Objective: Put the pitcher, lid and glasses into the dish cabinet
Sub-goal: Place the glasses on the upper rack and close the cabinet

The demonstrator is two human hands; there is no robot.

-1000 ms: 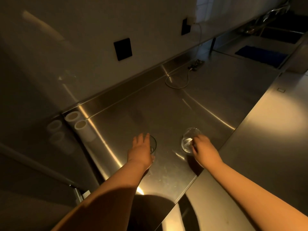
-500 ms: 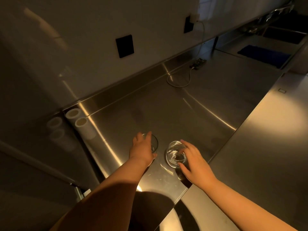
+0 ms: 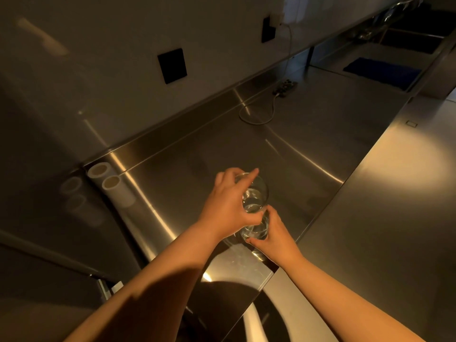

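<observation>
Two clear drinking glasses are held close together above the steel counter. My left hand grips the upper glass from its left side, fingers over the rim. My right hand holds the lower glass from below and to the right. The upper glass appears to sit in the mouth of the lower one; I cannot tell how deep. No pitcher or lid is in view.
Two white rolls lie at the counter's back left by the wall. A white cable and power strip lie farther back. A blue cloth sits by the sink at far right. A raised steel surface borders the right.
Both hands lifted their glasses off the counter and brought them together; the right hand's glass moved left and down under the left hand's glass.
</observation>
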